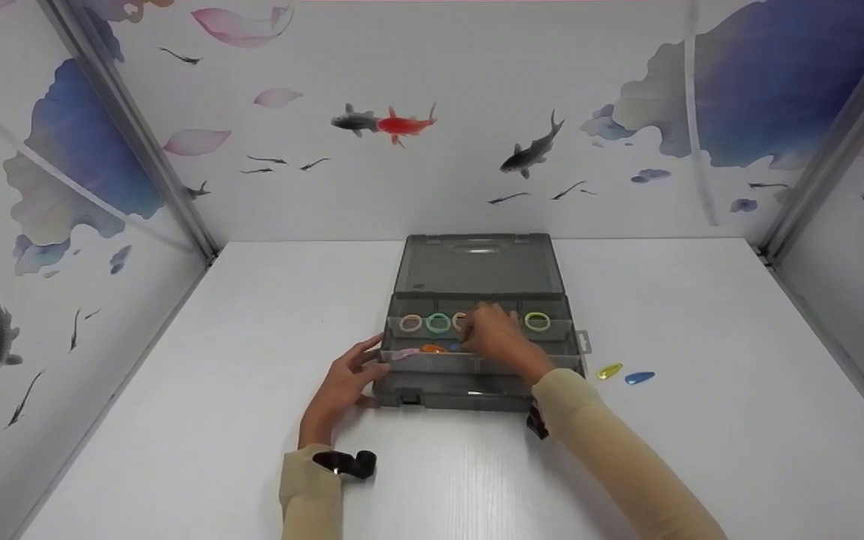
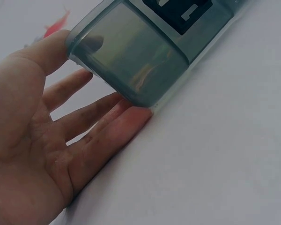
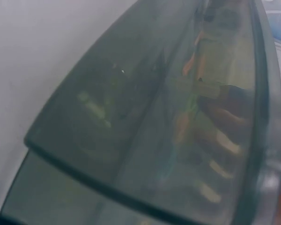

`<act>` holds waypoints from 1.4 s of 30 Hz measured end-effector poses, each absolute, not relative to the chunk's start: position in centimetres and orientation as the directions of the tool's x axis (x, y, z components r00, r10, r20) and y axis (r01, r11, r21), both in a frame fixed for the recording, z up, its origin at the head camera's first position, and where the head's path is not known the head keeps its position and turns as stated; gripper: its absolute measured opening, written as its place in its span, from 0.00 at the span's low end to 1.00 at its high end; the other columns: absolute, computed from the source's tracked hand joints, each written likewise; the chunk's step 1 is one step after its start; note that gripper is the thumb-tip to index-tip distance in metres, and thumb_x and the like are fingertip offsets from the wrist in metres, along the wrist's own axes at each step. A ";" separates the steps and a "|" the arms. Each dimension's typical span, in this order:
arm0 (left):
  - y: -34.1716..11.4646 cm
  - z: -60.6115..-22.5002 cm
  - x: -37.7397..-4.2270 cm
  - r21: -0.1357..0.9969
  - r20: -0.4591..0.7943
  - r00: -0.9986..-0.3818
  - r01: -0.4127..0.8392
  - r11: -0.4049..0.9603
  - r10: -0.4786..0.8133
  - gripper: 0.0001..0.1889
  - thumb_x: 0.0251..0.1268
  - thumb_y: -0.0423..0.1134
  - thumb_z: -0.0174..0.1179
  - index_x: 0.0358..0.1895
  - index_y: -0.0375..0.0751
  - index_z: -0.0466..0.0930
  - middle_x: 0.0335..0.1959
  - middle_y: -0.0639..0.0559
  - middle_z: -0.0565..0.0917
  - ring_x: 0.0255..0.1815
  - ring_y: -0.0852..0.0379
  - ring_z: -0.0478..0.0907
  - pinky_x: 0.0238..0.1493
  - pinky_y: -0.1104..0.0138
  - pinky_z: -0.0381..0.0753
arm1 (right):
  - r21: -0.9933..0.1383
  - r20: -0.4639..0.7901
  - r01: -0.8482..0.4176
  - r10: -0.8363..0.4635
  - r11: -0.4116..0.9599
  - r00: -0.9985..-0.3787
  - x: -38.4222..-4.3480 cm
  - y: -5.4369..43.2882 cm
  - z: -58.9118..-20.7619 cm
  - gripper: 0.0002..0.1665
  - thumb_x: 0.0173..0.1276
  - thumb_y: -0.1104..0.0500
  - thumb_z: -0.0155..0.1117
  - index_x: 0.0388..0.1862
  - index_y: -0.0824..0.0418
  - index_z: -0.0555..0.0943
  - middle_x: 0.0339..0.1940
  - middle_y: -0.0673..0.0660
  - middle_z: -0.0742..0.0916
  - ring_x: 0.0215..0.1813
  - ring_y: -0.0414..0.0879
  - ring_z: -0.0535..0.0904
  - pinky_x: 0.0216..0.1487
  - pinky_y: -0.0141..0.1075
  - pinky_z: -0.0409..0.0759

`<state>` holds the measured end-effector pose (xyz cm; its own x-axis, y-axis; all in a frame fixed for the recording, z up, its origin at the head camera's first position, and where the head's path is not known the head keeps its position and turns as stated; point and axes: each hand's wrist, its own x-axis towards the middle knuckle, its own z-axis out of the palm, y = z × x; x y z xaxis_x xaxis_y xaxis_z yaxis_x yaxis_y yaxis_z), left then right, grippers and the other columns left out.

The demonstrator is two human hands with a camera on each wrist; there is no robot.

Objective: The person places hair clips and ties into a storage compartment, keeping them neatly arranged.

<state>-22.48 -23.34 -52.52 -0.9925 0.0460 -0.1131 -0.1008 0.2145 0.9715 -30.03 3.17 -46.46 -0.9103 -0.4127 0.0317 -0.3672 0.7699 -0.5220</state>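
A grey translucent compartment box (image 1: 453,381) lies with its lid (image 1: 480,264) folded back. My right hand (image 1: 493,332) reaches into the middle row, fingers curled, the tips at a small blue hair clip (image 1: 456,346) that they appear to pinch. Left of it in that row sit an orange clip (image 1: 433,349) and a pink clip (image 1: 405,353). Behind them, round hair ties stand in the back row, including a teal one (image 1: 438,323) and a yellow-green one (image 1: 537,322). My left hand (image 2: 42,122) rests against the box's left front corner, fingers spread and fairly straight.
On the white table (image 1: 207,360), right of the box, lie a yellow hair clip (image 1: 610,371) and a blue one beside it. White panels printed with fish and petals enclose the table at the back and sides. The right wrist view looks through the box's wall.
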 end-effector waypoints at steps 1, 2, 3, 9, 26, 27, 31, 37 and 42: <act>-23.3 -52.5 -22.5 0.972 -0.113 -0.993 -0.101 0.212 0.046 0.32 0.69 0.44 0.64 0.75 0.58 0.66 0.75 0.40 0.69 0.69 0.39 0.74 0.35 0.57 0.86 | -0.525 0.021 -0.364 -0.415 0.769 -0.909 -30.0 3.2 -46.4 0.03 0.61 0.62 0.74 0.28 0.59 0.89 0.44 0.56 0.86 0.54 0.58 0.77 0.70 0.70 0.58; -23.3 -52.6 -22.5 0.972 -0.112 -0.993 -0.100 0.211 0.044 0.32 0.69 0.43 0.64 0.75 0.58 0.66 0.75 0.40 0.69 0.69 0.39 0.73 0.35 0.57 0.86 | -0.530 0.011 -0.361 -0.420 0.767 -0.907 -30.1 3.3 -46.3 0.01 0.61 0.62 0.74 0.30 0.59 0.90 0.46 0.56 0.86 0.55 0.58 0.77 0.70 0.70 0.58; -23.3 -52.6 -22.5 0.973 -0.111 -0.993 -0.100 0.209 0.043 0.32 0.69 0.43 0.64 0.75 0.57 0.66 0.75 0.39 0.69 0.69 0.38 0.73 0.34 0.57 0.86 | -0.534 0.007 -0.366 -0.429 0.762 -0.903 -30.1 3.4 -46.2 0.02 0.61 0.63 0.73 0.32 0.60 0.90 0.48 0.57 0.86 0.57 0.59 0.77 0.71 0.70 0.57; -23.2 -52.5 -22.4 0.974 -0.117 -0.993 -0.107 0.198 0.035 0.32 0.69 0.42 0.64 0.75 0.57 0.66 0.75 0.39 0.68 0.69 0.38 0.73 0.34 0.56 0.86 | -0.590 0.048 -0.438 -0.513 0.678 -0.857 -30.3 4.5 -44.7 0.11 0.65 0.61 0.70 0.44 0.64 0.90 0.64 0.63 0.83 0.68 0.62 0.76 0.71 0.73 0.54; -23.1 -52.8 -22.3 0.976 -0.121 -0.991 -0.109 0.191 0.051 0.32 0.69 0.43 0.64 0.75 0.56 0.66 0.75 0.38 0.68 0.69 0.37 0.72 0.36 0.56 0.87 | -0.749 0.182 -0.458 -0.517 0.478 -0.836 -25.8 11.6 -41.7 0.16 0.69 0.54 0.69 0.52 0.59 0.87 0.68 0.62 0.78 0.68 0.58 0.75 0.62 0.54 0.77; -23.1 -52.9 -22.3 0.975 -0.123 -0.991 -0.111 0.194 0.051 0.32 0.69 0.44 0.64 0.75 0.57 0.66 0.75 0.39 0.68 0.69 0.37 0.72 0.36 0.56 0.87 | -0.752 0.182 -0.452 -0.509 0.479 -0.842 -25.6 12.2 -41.8 0.15 0.69 0.54 0.69 0.52 0.58 0.87 0.68 0.61 0.78 0.68 0.57 0.75 0.61 0.53 0.78; -23.1 -52.9 -22.3 0.973 -0.119 -0.992 -0.107 0.204 0.051 0.32 0.69 0.44 0.64 0.75 0.58 0.66 0.75 0.40 0.68 0.70 0.37 0.72 0.36 0.56 0.87 | -0.750 0.178 -0.425 -0.464 0.506 -0.868 -25.7 15.0 -41.8 0.16 0.70 0.53 0.67 0.52 0.58 0.87 0.66 0.60 0.80 0.65 0.56 0.77 0.58 0.48 0.79; -23.0 -53.0 -22.4 0.972 -0.124 -0.991 -0.113 0.205 0.041 0.32 0.69 0.44 0.63 0.75 0.59 0.66 0.75 0.39 0.68 0.70 0.36 0.72 0.37 0.55 0.87 | -0.756 0.140 -0.348 -0.383 0.555 -0.913 -27.1 19.7 -41.5 0.16 0.71 0.50 0.67 0.51 0.58 0.86 0.61 0.57 0.84 0.56 0.42 0.81 0.56 0.34 0.78; -23.2 -52.7 -22.3 0.973 -0.111 -0.993 -0.104 0.208 0.026 0.32 0.69 0.44 0.63 0.75 0.58 0.66 0.75 0.40 0.69 0.69 0.37 0.73 0.37 0.55 0.87 | -0.754 0.088 -0.326 -0.405 0.570 -0.910 -28.1 22.5 -42.4 0.20 0.70 0.47 0.68 0.52 0.59 0.86 0.61 0.56 0.85 0.54 0.30 0.78 0.54 0.27 0.78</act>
<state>-22.28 -23.21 -52.75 -0.9934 0.0263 -0.1115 -0.1036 0.2082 0.9726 -28.05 22.53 -42.43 -0.9100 -0.4052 0.0877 -0.3265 0.5702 -0.7539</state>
